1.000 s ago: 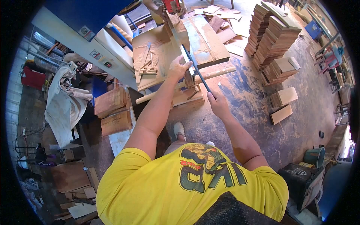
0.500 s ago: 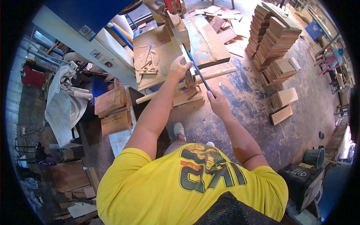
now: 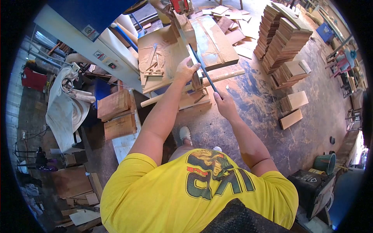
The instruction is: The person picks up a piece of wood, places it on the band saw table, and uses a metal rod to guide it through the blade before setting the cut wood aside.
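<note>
My right hand (image 3: 225,105) is closed around the near end of a long dark stick (image 3: 207,75), thumb laid along it. The stick slants forward beside an upright fence (image 3: 196,74), its far end reaching the near end of a thick wood block (image 3: 189,33). At the fence's near part, my left hand (image 3: 187,70) grips the edge, thumb over the top. The block lies along the fence on a sawdust-covered bandsaw table (image 3: 167,39), below a red blade guard (image 3: 180,6). Another person's hand (image 3: 165,7) is at the far side, close to the block.
A small wooden frame piece (image 3: 154,72) lies in sawdust left of the fence. A round wooden bar (image 3: 229,74) crosses the table's near side. Tall board stacks (image 3: 285,39) stand at right, thick planks (image 3: 114,105) at left, loose offcuts (image 3: 235,37) behind.
My right hand and the dark stick have edged slightly forward along the fence. My left hand stays in place.
</note>
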### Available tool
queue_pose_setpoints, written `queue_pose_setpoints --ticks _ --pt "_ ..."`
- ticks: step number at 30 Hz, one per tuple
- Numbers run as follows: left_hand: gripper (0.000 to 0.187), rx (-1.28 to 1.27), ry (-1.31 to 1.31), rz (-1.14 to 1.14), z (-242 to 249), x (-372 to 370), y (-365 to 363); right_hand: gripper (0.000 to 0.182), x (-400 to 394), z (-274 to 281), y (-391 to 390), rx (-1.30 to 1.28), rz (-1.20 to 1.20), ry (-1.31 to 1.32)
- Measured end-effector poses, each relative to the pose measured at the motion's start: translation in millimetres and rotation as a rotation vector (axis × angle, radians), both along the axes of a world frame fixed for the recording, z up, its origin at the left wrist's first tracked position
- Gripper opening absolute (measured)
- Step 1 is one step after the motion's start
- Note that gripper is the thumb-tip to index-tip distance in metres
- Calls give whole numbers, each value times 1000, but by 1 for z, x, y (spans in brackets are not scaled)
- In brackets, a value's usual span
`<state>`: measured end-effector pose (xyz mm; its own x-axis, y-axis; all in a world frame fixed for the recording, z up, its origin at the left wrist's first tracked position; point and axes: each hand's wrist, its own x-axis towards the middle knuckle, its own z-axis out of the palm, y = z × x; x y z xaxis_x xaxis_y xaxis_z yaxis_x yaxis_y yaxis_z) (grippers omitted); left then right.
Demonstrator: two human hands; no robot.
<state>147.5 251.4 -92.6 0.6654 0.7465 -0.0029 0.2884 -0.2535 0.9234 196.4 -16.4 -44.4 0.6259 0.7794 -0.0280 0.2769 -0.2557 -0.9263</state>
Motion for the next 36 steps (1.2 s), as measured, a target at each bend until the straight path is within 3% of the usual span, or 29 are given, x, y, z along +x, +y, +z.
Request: queue_pose_setpoints --ticks 24,36 --pt "73 45 63 9 17 -3 -7 36 4 -9 13 95 13 -62" --pt "73 55 43 5 16 -3 -7 36 6 2 18 13 21 -47"
